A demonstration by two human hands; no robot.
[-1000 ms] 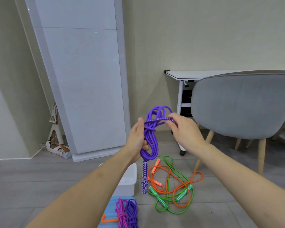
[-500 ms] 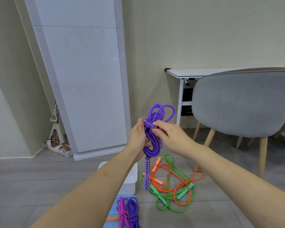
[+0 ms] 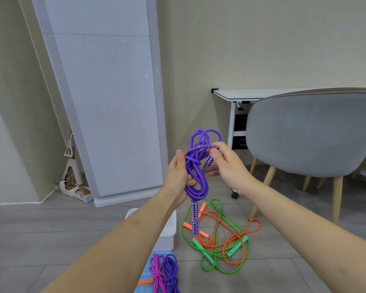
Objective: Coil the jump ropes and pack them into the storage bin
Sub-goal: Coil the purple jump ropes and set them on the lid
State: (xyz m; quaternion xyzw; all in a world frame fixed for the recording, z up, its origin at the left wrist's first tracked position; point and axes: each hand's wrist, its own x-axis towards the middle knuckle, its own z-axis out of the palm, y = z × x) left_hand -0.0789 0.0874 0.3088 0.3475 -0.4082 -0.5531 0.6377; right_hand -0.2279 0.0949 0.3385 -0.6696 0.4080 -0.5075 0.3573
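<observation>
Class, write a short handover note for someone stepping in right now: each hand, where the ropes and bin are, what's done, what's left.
Left hand grips the coiled purple rope; one handle hangs below.
Right hand pinches the rope's end, wrapping it round the coil.
White bin is on the floor, beside the left forearm.
Done: two bundled ropes, pink and purple, lie at the bottom edge.
Left: finish this wrap, coil the tangled orange rope and green rope, pack everything.

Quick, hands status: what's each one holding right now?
Left hand: grips the coiled purple jump rope.
Right hand: pinches the same rope's wrapping strand near the top.
</observation>
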